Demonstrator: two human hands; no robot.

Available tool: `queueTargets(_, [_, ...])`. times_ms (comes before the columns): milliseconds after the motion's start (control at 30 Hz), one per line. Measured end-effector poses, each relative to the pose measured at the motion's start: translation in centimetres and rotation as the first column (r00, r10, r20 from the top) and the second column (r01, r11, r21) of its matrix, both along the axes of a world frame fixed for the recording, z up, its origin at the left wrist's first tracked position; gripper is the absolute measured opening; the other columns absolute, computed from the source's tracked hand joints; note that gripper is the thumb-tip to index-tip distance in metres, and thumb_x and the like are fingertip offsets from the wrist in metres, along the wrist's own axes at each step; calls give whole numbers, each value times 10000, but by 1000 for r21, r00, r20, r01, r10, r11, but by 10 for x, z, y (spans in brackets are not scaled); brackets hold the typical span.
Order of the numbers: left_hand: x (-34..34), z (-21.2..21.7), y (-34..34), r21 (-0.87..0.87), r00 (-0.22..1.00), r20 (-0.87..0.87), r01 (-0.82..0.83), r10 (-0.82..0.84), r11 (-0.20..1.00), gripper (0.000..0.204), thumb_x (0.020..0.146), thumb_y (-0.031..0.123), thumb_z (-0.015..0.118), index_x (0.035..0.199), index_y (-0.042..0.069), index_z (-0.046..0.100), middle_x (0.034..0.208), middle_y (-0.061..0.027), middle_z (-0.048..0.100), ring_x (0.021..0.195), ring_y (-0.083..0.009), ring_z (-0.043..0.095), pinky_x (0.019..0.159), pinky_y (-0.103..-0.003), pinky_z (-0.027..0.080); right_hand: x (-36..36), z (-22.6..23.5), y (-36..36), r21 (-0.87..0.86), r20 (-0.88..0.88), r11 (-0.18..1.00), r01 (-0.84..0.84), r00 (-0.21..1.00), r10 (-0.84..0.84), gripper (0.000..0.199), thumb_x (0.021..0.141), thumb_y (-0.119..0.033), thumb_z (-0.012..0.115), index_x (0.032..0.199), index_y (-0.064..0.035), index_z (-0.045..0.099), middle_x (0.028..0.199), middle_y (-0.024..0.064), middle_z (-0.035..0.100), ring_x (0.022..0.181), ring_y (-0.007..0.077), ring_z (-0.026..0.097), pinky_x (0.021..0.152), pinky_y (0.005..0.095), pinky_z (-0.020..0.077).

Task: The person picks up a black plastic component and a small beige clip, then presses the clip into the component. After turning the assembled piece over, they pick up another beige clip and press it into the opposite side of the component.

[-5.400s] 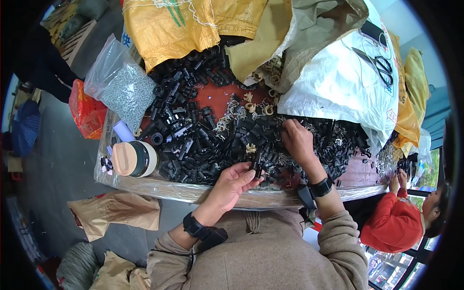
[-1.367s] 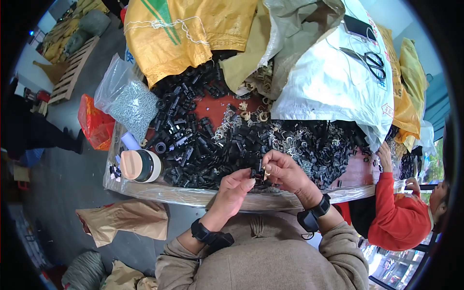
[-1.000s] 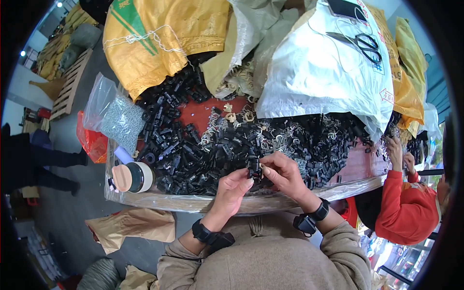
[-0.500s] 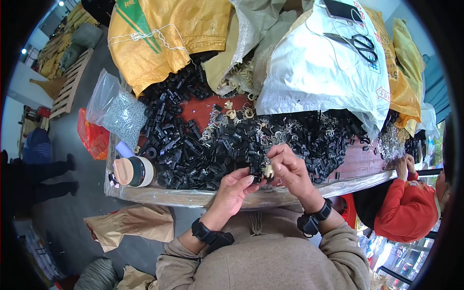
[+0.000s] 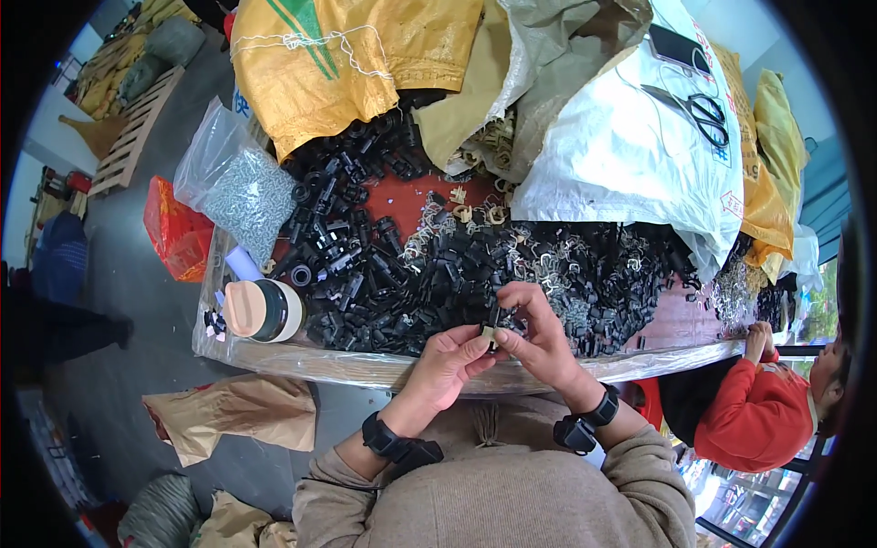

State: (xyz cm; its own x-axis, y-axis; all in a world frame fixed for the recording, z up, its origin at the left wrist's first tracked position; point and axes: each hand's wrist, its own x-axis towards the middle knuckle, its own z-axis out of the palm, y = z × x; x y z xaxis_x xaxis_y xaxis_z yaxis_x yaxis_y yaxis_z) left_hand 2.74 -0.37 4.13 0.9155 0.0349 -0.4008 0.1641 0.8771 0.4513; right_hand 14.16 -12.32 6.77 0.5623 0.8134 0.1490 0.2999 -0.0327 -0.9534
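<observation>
My left hand point(image 5: 444, 363) is closed, with its thumb and fingers round a small black plastic part, mostly hidden now behind the fingers. A small cream plastic piece point(image 5: 489, 336) sits between both thumbs, against the black part. My right hand point(image 5: 541, 340) pinches at this piece from the other side, its index finger bent above. Both hands are over the table's near edge, in front of a wide heap of black plastic parts point(image 5: 402, 306). Bent metal clips point(image 5: 571, 251) lie scattered through the heap.
A lidded cup point(image 5: 274, 310) and a clear bag of small metal pieces point(image 5: 251, 201) stand at left. Yellow sacks point(image 5: 338, 82) and a white sack point(image 5: 630, 173), with scissors point(image 5: 708, 121) and a phone point(image 5: 678, 47) on it, line the back. A person in red point(image 5: 758, 406) sits at right.
My right hand has brought the cream piece down and left to the black part in my left hand. The fingertips now meet. The view has shifted slightly.
</observation>
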Motion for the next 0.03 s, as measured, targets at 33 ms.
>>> queueTargets(33, [0,-2,2,-6,1000,-3,-1,1,1000,259,803,125,555,1026,-5,526,939,-94,588,846,-207,593,688,-215,499,-1,-1,3,-9,-65,1000,19,998,-19,212,786,-199,576,931,-67,497,1012,94,458,888,214,442,765,288,355])
